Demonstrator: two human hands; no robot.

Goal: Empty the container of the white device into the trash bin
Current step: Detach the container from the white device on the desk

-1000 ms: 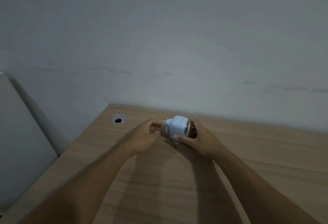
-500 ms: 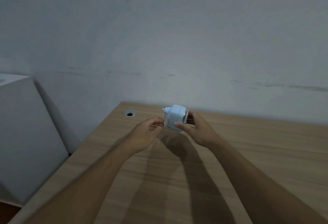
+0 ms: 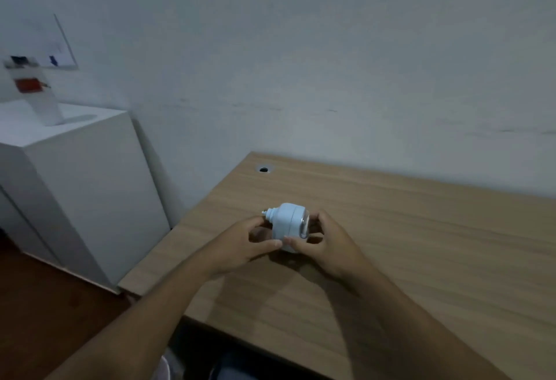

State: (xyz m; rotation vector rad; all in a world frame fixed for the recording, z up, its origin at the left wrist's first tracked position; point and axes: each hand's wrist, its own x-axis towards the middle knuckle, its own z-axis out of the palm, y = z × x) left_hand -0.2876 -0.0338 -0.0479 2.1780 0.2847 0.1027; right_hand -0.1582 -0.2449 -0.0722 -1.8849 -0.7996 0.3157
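I hold the white device (image 3: 285,223) in both hands above the wooden desk (image 3: 421,244), clear of the surface; its long axis runs roughly left-right, small nozzle end pointing left and a little up, clear container (image 3: 304,224) end pointing right; my right hand (image 3: 328,244) wraps the container end from the right and from below, thumb on the near underside, fingers behind, so that grip is closed on the device; my left hand (image 3: 240,244) comes in from the left, thumb and fingers curled around the white body's left side, thumb tip nearly meeting the right thumb; it looks like a grasp too, though how firmly the left fingers press I cannot tell; the seam between white body and clear part sits right between my two hands, so I judge the coming move to be a twist or pull apart along that left-right axis, right hand taking the container, left keeping the body; both hands are equally near; no trash bin is in view; a white cabinet (image 3: 90,193) stands left of the desk, floor beyond it; container contents too dim to make out.
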